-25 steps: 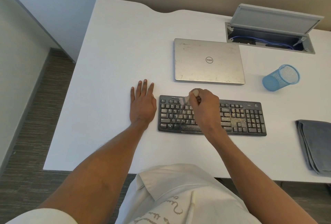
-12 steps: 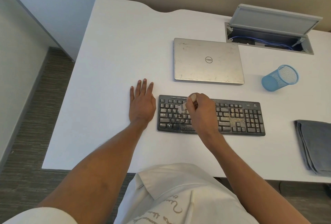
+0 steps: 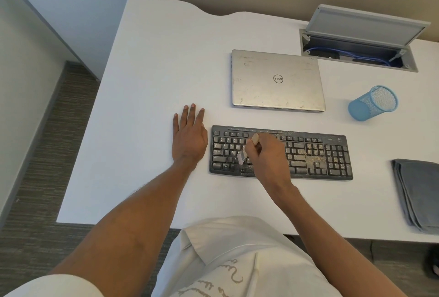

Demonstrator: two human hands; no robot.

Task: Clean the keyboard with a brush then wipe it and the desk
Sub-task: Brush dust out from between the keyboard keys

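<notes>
A black keyboard (image 3: 316,154) lies on the white desk (image 3: 154,71), dusted with pale crumbs, thickest near its middle and right. My right hand (image 3: 266,156) grips a small brush (image 3: 242,156) with a light wooden handle; its pale bristles touch the lower left rows of keys. My left hand (image 3: 188,137) lies flat on the desk just left of the keyboard, fingers straight. A folded grey cloth (image 3: 418,192) lies at the right edge of the desk.
A closed silver laptop (image 3: 278,80) lies behind the keyboard. A blue mesh cup (image 3: 373,103) lies on its side to the right. A cable hatch (image 3: 358,52) with its lid up is at the back right. Carpeted floor lies left of the desk.
My right hand has drawn the brush from the top row of the keyboard down toward its near rows. My left hand has stayed flat in place.
</notes>
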